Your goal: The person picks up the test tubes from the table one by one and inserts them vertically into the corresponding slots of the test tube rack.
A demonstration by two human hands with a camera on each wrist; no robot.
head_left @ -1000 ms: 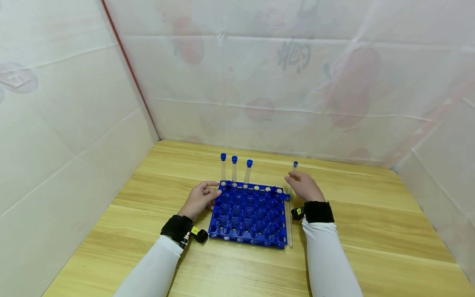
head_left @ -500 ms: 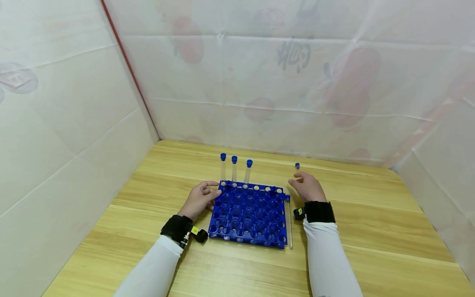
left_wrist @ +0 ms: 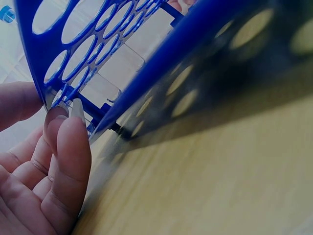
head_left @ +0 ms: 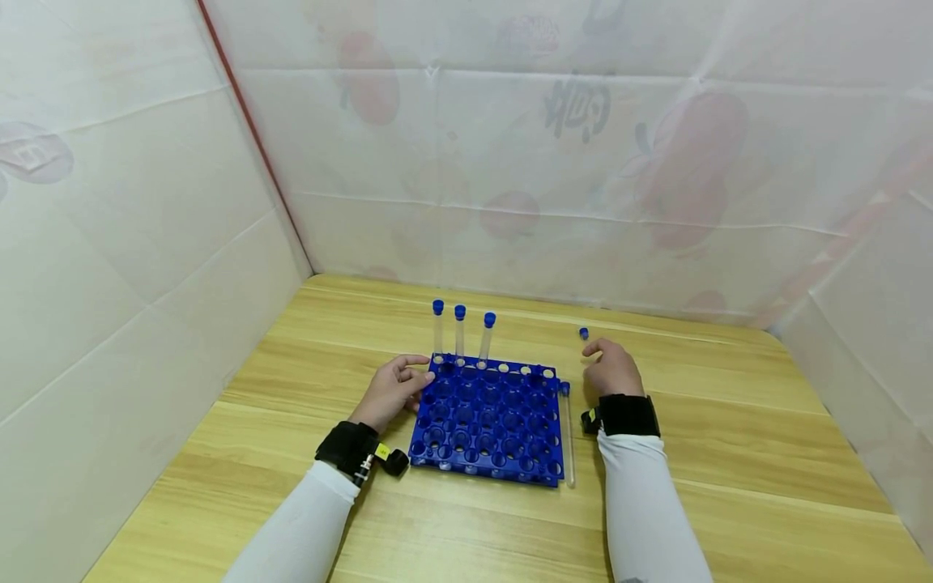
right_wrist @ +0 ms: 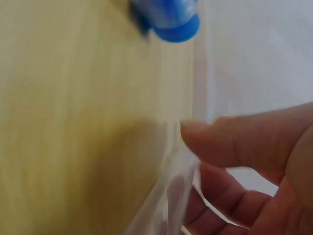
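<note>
Now the right hand [head_left: 611, 366] has dropped lower onto the wooden table [head_left: 729, 453], curled around a clear plastic tube with a blue cap [head_left: 584, 333] lying flat, where before it was held up higher. Left hand [head_left: 394, 389] stays gripping the far left corner of the blue plastic rack full of round holes [head_left: 488, 421]. Only the right wrist view shows the see-through tube under the fingers [right_wrist: 230, 142].

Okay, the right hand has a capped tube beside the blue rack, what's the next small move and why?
Probably lift the tube in the right hand over to the rack: three capped tubes stand in its far row beside free holes, while the left hand steadies the rack's corner.
</note>
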